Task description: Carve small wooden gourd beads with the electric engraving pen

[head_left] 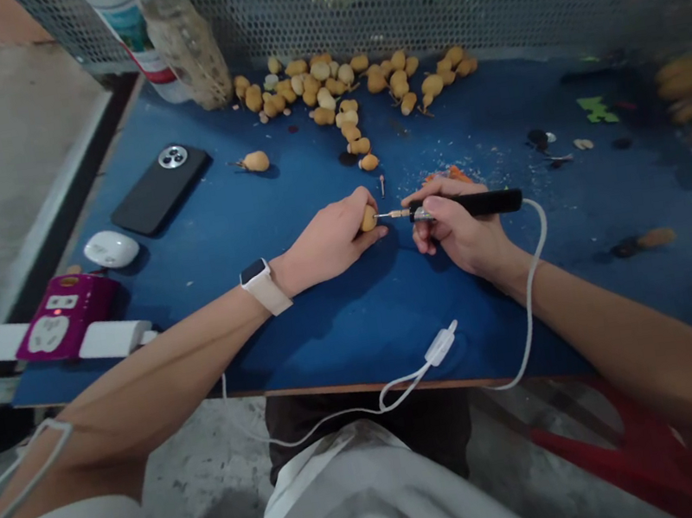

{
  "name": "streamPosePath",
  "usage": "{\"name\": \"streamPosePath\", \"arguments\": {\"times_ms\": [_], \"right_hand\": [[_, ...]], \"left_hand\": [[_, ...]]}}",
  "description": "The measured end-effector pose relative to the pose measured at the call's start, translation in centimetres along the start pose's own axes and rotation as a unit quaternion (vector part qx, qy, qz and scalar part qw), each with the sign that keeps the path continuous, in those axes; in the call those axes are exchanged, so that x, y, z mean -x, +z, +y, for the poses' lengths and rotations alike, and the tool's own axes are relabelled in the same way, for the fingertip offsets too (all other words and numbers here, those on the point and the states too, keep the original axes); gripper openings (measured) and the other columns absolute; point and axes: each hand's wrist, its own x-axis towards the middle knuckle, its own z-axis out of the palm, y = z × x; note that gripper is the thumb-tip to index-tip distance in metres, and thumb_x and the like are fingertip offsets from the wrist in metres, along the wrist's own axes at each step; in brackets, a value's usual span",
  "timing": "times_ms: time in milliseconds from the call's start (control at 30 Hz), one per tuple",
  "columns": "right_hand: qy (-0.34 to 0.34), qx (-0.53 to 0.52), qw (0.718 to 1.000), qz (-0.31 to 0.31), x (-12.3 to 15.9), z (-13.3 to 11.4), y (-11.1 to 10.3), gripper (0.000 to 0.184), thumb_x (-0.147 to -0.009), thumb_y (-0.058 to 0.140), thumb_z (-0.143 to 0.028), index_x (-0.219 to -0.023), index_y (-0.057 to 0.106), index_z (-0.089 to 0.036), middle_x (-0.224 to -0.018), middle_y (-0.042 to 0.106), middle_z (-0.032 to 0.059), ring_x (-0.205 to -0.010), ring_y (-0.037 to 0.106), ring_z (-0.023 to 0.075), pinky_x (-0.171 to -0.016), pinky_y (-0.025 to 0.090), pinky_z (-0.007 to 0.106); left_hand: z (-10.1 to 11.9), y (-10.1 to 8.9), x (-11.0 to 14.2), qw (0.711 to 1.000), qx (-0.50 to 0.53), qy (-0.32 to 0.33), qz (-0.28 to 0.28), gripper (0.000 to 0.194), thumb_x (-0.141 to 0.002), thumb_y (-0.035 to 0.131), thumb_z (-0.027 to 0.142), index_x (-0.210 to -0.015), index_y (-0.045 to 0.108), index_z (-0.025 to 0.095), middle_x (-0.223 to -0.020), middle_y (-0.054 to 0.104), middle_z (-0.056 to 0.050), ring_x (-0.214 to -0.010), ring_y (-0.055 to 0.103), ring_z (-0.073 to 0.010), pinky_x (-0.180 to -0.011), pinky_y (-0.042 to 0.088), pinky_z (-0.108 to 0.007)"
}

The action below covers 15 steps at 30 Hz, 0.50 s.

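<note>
My left hand [341,229] is closed around a small tan gourd [369,219], most of it hidden by the fingers. In my right hand [456,228] is a black corded electric engraving pen [488,202], held level. Its thin metal bit points left and meets the gourd, or nearly so; I cannot tell whether it has gone in. A small loose bit [383,186] lies just beyond the gap between my hands. Pale shavings and orange scraps [454,174] are scattered behind my right hand.
Many small gourds [324,79] are heaped along the mesh panel [280,7]. A single gourd [255,162] lies near a black phone [162,189]. Leftward are a white earbud case [111,249] and purple power strip [70,316]. A white cable with an inline switch [440,347] crosses the front edge.
</note>
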Motion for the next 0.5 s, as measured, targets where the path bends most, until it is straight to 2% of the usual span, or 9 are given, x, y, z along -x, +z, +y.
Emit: {"name": "streamPosePath", "arguments": {"times_ms": [233, 333, 500], "right_hand": [[-0.017, -0.006, 1.000, 0.019, 0.03, 0.10, 0.17, 0.026, -0.096, 0.087, -0.047, -0.098, 0.085, -0.022, -0.060, 0.068, -0.0025, -0.048, 0.064, 0.0154, -0.044, 0.048, 0.029], [-0.021, -0.009, 1.000, 0.006, 0.04, 0.28, 0.07, 0.026, -0.098, 0.086, -0.046, -0.097, 0.084, -0.020, -0.059, 0.068, -0.0021, -0.047, 0.064, 0.0154, -0.043, 0.046, 0.029], [-0.031, -0.017, 0.999, 0.018, -0.09, 0.24, 0.15, 0.031, -0.095, 0.091, -0.052, -0.097, 0.084, -0.022, -0.060, 0.067, -0.0036, -0.046, 0.064, 0.0150, -0.042, 0.046, 0.028]], "left_hand": [[0.00, 0.15, -0.16, 1.000, -0.013, -0.019, -0.003, 0.019, -0.114, 0.070, 0.030, -0.121, 0.055, 0.021, -0.108, 0.077, -0.008, -0.094, 0.075, -0.0248, -0.081, 0.051, -0.034], [0.14, 0.12, -0.24, 1.000, -0.019, -0.024, -0.005, 0.018, -0.113, 0.071, 0.027, -0.121, 0.055, 0.021, -0.107, 0.076, -0.007, -0.094, 0.075, -0.0245, -0.081, 0.050, -0.033], [0.38, -0.09, -0.27, 0.999, -0.018, -0.031, -0.002, 0.019, -0.112, 0.072, 0.025, -0.119, 0.055, 0.021, -0.106, 0.076, -0.007, -0.091, 0.073, -0.0233, -0.079, 0.049, -0.033]]}}
